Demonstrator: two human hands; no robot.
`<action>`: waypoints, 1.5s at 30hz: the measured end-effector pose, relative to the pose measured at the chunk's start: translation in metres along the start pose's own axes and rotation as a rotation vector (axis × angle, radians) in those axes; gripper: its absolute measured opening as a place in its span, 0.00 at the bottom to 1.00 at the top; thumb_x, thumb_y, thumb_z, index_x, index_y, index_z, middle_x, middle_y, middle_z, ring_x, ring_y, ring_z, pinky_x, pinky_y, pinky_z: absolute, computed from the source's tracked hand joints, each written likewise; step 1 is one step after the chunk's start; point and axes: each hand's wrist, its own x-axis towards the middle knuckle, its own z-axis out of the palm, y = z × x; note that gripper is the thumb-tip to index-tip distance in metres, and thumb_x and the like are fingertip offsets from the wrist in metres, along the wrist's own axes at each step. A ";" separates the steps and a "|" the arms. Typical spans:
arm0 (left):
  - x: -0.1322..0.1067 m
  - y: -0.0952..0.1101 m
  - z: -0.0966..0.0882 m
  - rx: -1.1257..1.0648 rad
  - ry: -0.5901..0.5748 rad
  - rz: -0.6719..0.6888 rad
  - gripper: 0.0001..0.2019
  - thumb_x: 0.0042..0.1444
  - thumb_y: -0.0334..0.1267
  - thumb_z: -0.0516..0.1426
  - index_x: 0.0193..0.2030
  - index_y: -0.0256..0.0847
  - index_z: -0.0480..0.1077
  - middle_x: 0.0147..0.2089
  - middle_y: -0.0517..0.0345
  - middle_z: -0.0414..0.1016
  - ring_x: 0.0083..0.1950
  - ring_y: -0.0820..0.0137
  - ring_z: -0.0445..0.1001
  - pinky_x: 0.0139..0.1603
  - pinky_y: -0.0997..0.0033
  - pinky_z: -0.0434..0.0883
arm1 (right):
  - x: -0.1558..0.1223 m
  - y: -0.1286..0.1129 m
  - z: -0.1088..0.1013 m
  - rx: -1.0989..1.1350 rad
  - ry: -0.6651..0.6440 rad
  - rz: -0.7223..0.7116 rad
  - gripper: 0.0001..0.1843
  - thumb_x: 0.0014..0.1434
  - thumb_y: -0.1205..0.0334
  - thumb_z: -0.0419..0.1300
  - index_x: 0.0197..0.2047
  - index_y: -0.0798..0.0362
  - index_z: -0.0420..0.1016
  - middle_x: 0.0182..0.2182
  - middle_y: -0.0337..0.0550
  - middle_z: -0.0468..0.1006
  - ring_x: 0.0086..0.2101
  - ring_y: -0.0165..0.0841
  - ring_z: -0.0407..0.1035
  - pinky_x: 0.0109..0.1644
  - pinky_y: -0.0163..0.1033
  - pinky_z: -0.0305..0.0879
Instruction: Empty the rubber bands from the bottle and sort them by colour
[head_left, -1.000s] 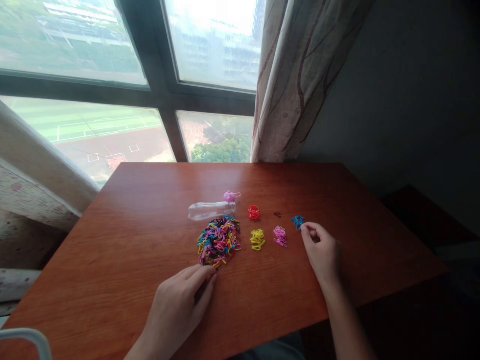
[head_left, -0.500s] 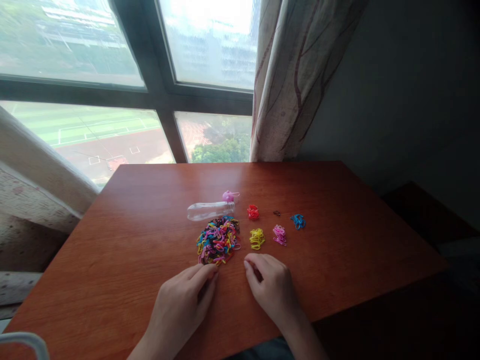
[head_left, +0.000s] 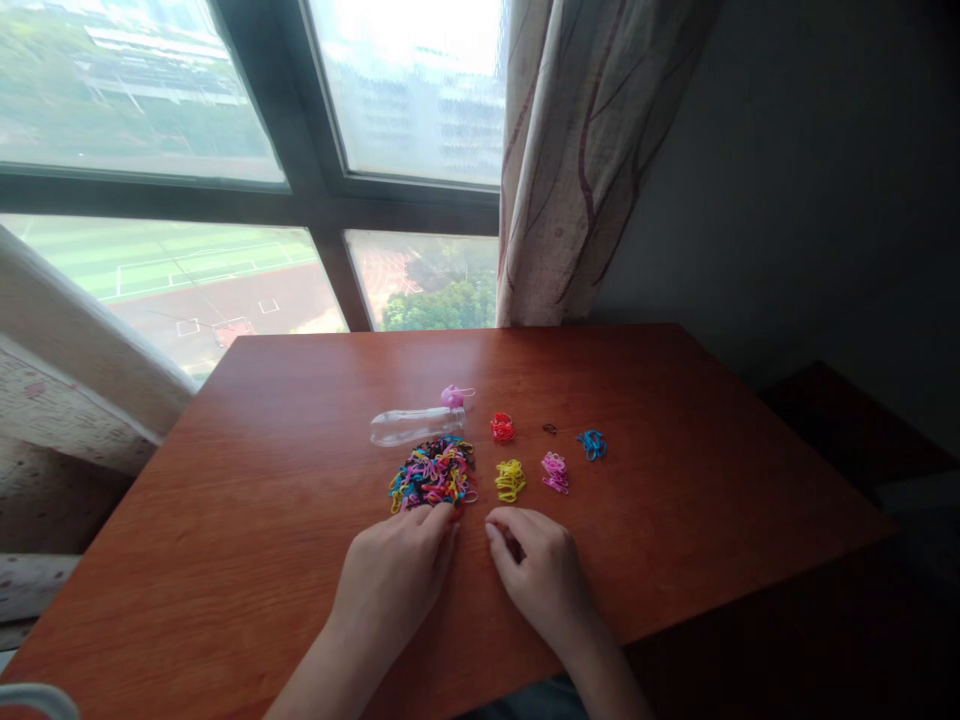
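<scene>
A mixed pile of small coloured rubber bands [head_left: 433,472] lies on the table. My left hand [head_left: 401,560] is at its near edge, thumb and forefinger pinched together, with a bit of red by the fingertips; what they hold is hidden. To the right, my right hand [head_left: 540,562] rests closed, fingertips together, nearest to a small heap of yellow rubber bands [head_left: 511,481]; whatever it pinches is too small to name. Beyond are sorted heaps of red bands [head_left: 502,428], pink bands [head_left: 555,472] and blue bands [head_left: 592,445], plus a little dark band [head_left: 550,428].
A clear plastic bottle [head_left: 409,428] lies on its side behind the pile, its pink cap [head_left: 452,396] beside the neck. The brown wooden table [head_left: 697,480] stands against a window with curtains [head_left: 551,220]. A pale curved object [head_left: 37,697] is at the lower left.
My left hand has moved right and forward, now covering the near edge of the mixed pile. My right hand stays almost where it was. The view has shifted slightly.
</scene>
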 end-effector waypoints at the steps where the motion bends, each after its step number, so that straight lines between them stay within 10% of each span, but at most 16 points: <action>1: 0.002 0.001 0.000 -0.002 -0.012 0.004 0.10 0.65 0.37 0.50 0.38 0.46 0.72 0.34 0.60 0.80 0.33 0.62 0.79 0.28 0.68 0.63 | 0.000 0.000 0.000 -0.001 0.000 -0.001 0.08 0.64 0.66 0.54 0.37 0.50 0.74 0.30 0.39 0.77 0.31 0.32 0.70 0.37 0.35 0.57; 16: 0.016 0.000 -0.012 -0.072 -0.001 0.045 0.09 0.65 0.37 0.50 0.40 0.45 0.72 0.38 0.59 0.81 0.35 0.65 0.79 0.30 0.70 0.62 | 0.002 -0.001 -0.001 -0.011 -0.006 -0.002 0.08 0.64 0.66 0.54 0.36 0.50 0.73 0.29 0.39 0.77 0.31 0.32 0.70 0.36 0.34 0.57; 23: 0.081 0.006 -0.042 -0.023 -0.055 0.079 0.12 0.64 0.38 0.48 0.38 0.43 0.73 0.35 0.55 0.81 0.34 0.62 0.79 0.29 0.70 0.62 | 0.000 0.000 0.000 -0.006 -0.003 0.002 0.08 0.64 0.66 0.54 0.34 0.50 0.73 0.28 0.38 0.76 0.30 0.32 0.70 0.36 0.35 0.56; 32: 0.148 0.014 -0.028 -0.005 -0.071 0.128 0.11 0.59 0.36 0.52 0.37 0.41 0.76 0.34 0.48 0.80 0.34 0.61 0.78 0.34 0.67 0.67 | 0.002 -0.002 -0.002 0.027 0.009 -0.007 0.09 0.63 0.68 0.54 0.35 0.50 0.74 0.28 0.38 0.77 0.30 0.31 0.70 0.36 0.34 0.58; 45: 0.090 -0.005 -0.050 -0.078 0.050 0.095 0.10 0.61 0.38 0.51 0.37 0.43 0.74 0.31 0.58 0.79 0.29 0.67 0.75 0.27 0.73 0.58 | 0.001 -0.003 -0.002 -0.014 -0.013 0.005 0.09 0.64 0.67 0.53 0.35 0.50 0.73 0.29 0.39 0.77 0.31 0.32 0.71 0.36 0.34 0.58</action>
